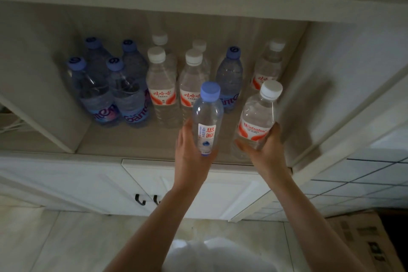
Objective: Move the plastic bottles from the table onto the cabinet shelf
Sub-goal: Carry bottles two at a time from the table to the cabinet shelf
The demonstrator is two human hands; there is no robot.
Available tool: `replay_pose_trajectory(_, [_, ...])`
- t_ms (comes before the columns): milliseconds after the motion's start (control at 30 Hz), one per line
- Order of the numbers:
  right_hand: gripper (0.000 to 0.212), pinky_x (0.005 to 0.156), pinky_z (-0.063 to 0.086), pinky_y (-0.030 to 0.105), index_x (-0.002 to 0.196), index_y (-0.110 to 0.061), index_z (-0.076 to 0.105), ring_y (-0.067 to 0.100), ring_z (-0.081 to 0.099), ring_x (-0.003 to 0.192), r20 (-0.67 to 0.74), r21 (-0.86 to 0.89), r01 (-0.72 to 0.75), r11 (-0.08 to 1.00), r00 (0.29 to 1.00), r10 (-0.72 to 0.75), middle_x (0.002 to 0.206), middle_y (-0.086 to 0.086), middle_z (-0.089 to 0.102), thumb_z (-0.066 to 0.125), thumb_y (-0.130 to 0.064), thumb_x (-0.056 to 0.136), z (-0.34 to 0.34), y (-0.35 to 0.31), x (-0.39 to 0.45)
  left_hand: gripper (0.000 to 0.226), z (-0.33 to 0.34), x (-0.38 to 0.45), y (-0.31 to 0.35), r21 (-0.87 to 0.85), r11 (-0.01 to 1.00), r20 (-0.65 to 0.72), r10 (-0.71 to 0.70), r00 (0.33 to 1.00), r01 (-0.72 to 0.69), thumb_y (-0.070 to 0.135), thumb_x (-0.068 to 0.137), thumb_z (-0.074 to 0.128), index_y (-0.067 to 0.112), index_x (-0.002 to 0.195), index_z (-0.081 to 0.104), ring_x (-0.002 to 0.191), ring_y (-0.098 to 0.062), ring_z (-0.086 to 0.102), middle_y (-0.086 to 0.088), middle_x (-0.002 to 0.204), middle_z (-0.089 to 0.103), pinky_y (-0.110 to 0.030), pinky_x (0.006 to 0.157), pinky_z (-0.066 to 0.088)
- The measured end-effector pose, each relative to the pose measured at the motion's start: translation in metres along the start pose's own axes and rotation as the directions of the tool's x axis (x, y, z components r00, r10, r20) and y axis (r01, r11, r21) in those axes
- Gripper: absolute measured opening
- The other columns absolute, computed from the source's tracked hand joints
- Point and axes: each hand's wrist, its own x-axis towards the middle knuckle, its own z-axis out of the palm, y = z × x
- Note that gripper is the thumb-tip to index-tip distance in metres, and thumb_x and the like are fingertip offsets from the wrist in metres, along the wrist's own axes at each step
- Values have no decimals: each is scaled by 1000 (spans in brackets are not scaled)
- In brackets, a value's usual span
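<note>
With a blue-capped bottle (pixel 207 120) gripped by the left hand (pixel 191 154) and a white-capped bottle (pixel 257 118) by the right hand (pixel 266 147) at the cabinet shelf (pixel 136 142) near edge, the standing bottles (pixel 162 86) farther in could be toppled if pushed

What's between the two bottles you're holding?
Nothing: between the blue-capped bottle and the white-capped bottle, the head view shows only bare shelf.
</note>
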Motion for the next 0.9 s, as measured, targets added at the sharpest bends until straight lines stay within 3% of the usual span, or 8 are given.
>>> replay_pose_trajectory(100, [81,73,41,-2,129,-9,41,8,58,96,-57,-94,41,995,997,-47,117,3,57,88,-13,63,7,5,-9,69,1,-7,-7,19,998,-3,-64,998,64,14,72,82,33,125,42,103,-13,63,8,115,61,-32,78,59])
replay_pose_trajectory(200, [80,83,44,11,127,-15,41,18,57,108,-70,-109,50,993,996,-58,122,6,58,88,-17,63,11,13,-10,68,7,-5,-5,44,995,-18,-86,996,87,15,72,83,31,125,43,101,-11,63,9,115,61,-34,79,59])
replay_pose_trajectory(300, [79,93,51,28,129,-15,40,18,58,111,-56,-87,45,995,997,-50,124,5,58,87,-15,66,7,12,-6,68,16,-2,3,72,994,-22,-75,997,77,18,72,83,26,127,44,100,-12,64,7,117,63,-31,78,59])
replay_pose_trajectory(467, [81,96,51,34,135,-16,37,20,59,115,-46,-80,13,997,999,-16,129,3,58,85,-17,69,-8,16,14,69,38,5,13,94,995,-25,-42,999,44,18,73,83,17,130,45,102,-16,65,-1,120,64,-24,76,55])
replay_pose_trajectory(600, [83,102,48,46,138,-16,34,24,55,122,-52,-60,-4,998,999,0,134,5,55,83,-14,71,-12,25,32,69,56,12,21,100,994,-51,-31,998,36,20,73,83,14,129,45,102,-21,64,-4,120,62,-35,76,59])
replay_pose_trajectory(767, [83,104,45,49,138,-28,30,23,50,128,-47,-98,-19,995,999,14,140,2,50,82,-23,73,-12,37,51,69,74,24,30,95,994,-77,-49,996,56,23,76,80,12,132,42,107,-27,63,-8,125,59,-32,78,54])
replay_pose_trajectory(900, [86,106,44,49,139,-32,27,23,48,131,-41,-100,-18,995,999,14,141,2,49,82,-24,72,-11,40,64,62,84,33,35,100,992,-118,-58,991,70,26,79,77,11,128,42,104,-31,63,-9,125,60,-41,79,56])
